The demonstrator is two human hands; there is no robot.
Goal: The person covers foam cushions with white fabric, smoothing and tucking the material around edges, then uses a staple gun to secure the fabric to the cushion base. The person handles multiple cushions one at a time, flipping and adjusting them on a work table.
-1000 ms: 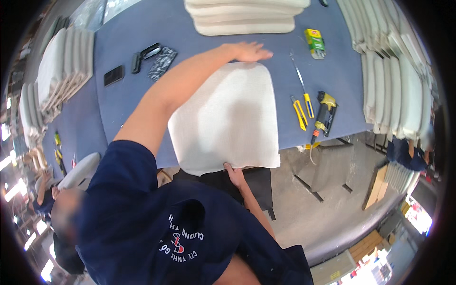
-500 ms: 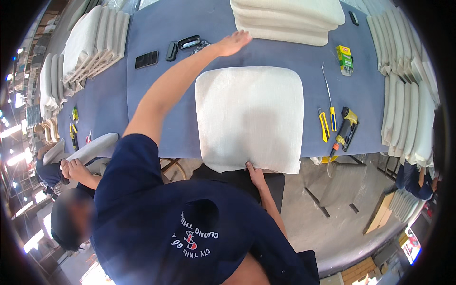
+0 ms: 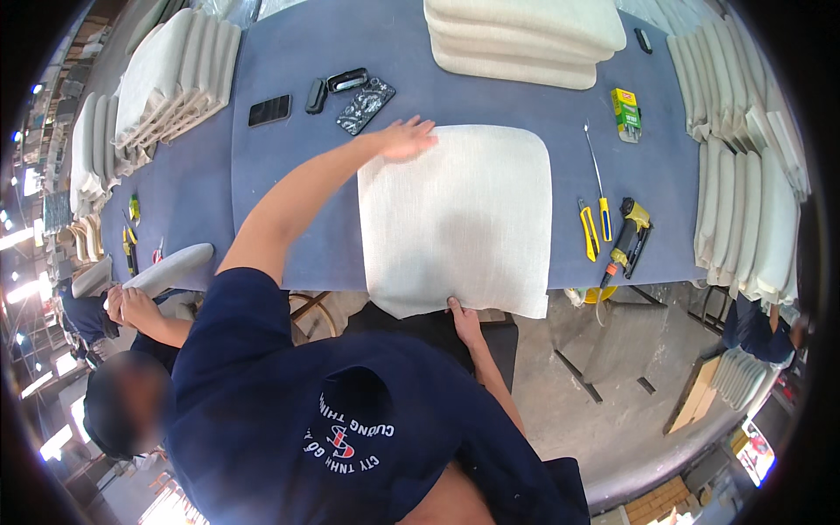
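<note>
While pinned flat at near edge of blue worktable (image 3: 289, 201), cream fabric-covered seat pad (image 3: 455, 219) centred, front flap overhanging. Left hand (image 3: 404, 138) pressed on far-left corner, fingers spread flat, steadying. Right hand (image 3: 464, 322) at near edge, fingers curled onto fabric overhang, prob. tensioning. Staple gun (image 3: 626, 241) + yellow cutters (image 3: 588, 229) to right, within reach.

- 1 fabric-covered cushion (image 3: 455, 219) flat on the blue table (image 3: 289, 166)
- 3 cushions in the far stack (image 3: 523, 39)
- 1 dark phone (image 3: 269, 110); 1 patterned phone case (image 3: 366, 105); 1 black case (image 3: 346, 80)
- 1 yellow utility knife (image 3: 588, 229); 1 screwdriver (image 3: 598, 184); 1 staple gun (image 3: 626, 238); 1 small green-yellow box (image 3: 626, 114)
- upright cushions in the side rows: too overlapped to count
</note>
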